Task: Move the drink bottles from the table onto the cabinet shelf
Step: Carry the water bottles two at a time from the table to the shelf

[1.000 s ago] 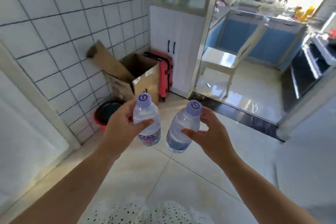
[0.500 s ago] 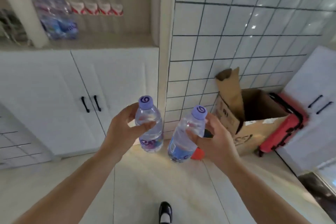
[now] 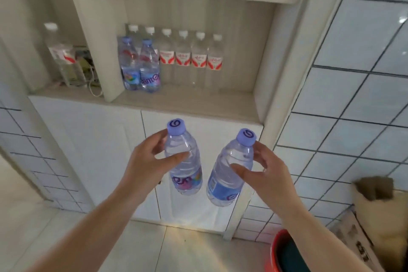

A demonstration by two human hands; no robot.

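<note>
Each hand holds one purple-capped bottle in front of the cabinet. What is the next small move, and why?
Probably lift both bottles up and forward to the open shelf. The left hand and right hand each grip a bottle below the shelf's level, in front of the doors. Bare shelf shows right of the two purple-capped bottles already standing there, in front of the white-capped row.

Both hands (image 3: pixel 152 164) (image 3: pixel 268 174) outstretched, fingers curled.
</note>
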